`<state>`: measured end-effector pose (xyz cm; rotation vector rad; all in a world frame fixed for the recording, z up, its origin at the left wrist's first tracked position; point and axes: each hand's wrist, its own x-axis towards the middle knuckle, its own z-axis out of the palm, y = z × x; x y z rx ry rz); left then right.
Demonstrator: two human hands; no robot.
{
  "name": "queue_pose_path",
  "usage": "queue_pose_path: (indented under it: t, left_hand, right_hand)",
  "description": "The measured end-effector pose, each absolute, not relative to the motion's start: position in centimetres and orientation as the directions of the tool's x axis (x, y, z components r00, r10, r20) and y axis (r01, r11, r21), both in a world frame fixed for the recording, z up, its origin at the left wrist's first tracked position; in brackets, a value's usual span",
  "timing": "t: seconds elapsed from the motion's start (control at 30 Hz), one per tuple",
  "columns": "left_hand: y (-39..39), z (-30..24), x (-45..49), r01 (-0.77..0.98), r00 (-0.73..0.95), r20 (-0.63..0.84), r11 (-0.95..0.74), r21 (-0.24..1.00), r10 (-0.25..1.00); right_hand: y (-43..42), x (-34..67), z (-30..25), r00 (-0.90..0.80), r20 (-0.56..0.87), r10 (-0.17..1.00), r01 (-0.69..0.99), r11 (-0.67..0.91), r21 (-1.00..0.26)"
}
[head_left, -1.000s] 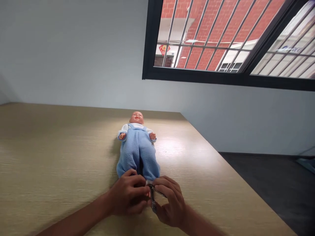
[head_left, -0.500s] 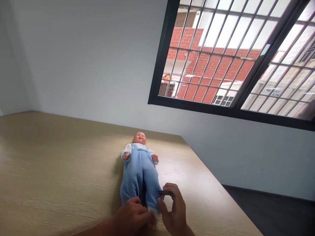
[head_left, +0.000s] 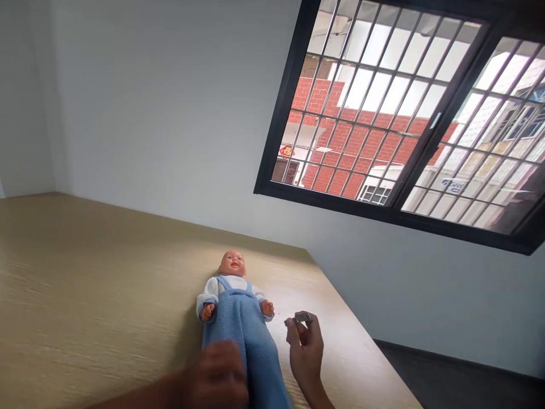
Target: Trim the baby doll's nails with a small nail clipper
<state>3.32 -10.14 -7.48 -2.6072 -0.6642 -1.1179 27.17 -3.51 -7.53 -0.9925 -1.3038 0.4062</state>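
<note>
A baby doll [head_left: 238,318] in blue overalls and a white shirt lies on its back on the wooden table [head_left: 85,284], head towards the wall. My right hand [head_left: 305,355] is raised just right of the doll's legs and pinches a small metal tool [head_left: 301,318], which looks like nail clippers, at its fingertips. My left hand [head_left: 217,375] is blurred by motion over the doll's left leg near the bottom edge; its fingers cannot be made out.
The table's right edge [head_left: 366,346] runs diagonally, with dark floor [head_left: 468,380] beyond it. A grey wall stands behind, and a barred, black-framed window [head_left: 400,113] shows a red brick building outside.
The view has tilted up. Both hands have come off the doll's feet: my right hand has lifted the metal tool up beside the legs, and my left hand has slid over the leg.
</note>
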Motion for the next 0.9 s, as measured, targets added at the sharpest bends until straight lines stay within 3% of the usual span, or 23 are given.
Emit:
queue_pose_path:
  t: [0.13,0.17,0.33,0.47,0.57,0.67,0.8,0.9]
  left_hand:
    - [-4.8,-6.5,-1.3,0.497,0.434,0.870,-0.868,-0.014,0.234]
    - [-3.6,-6.6,-2.4,0.510,0.447,0.857,-0.860,-0.009,0.256]
    - [-0.8,-8.2,-4.7,0.541,0.504,0.674,-0.806,0.241,0.540]
    - [0.1,-8.5,-3.4,0.440,0.297,0.738,-0.772,0.458,0.607]
    - [1.4,-8.4,-1.5,0.395,0.081,0.781,-0.739,0.545,0.619]
    - [2.4,-8.7,0.4,0.352,-0.088,0.791,-0.724,0.593,0.605]
    - [2.2,-9.3,1.3,0.300,-0.154,0.785,-0.729,0.616,0.600]
    - [1.8,-9.7,0.9,0.278,-0.152,0.773,-0.724,0.632,0.616]
  right_hand:
    - [-4.1,26.8,-7.5,0.171,0.643,0.747,0.320,0.575,-0.753]
    - [-4.3,26.6,-7.4,0.155,0.656,0.738,0.337,0.585,-0.738]
    - [-5.1,26.4,-7.3,0.032,0.738,0.674,0.381,0.674,-0.633]
    - [-4.8,26.5,-7.2,0.034,0.734,0.678,0.339,0.683,-0.646]
    - [-3.4,26.1,-6.3,0.060,0.632,0.773,0.222,0.607,-0.763]
    - [-1.2,24.4,-4.1,-0.047,0.550,0.834,0.070,0.552,-0.831]
    - [2.3,19.8,-1.0,-0.288,0.506,0.813,-0.068,0.510,-0.858]
    - [4.5,16.2,-0.5,-0.330,0.452,0.829,-0.225,0.396,-0.890]
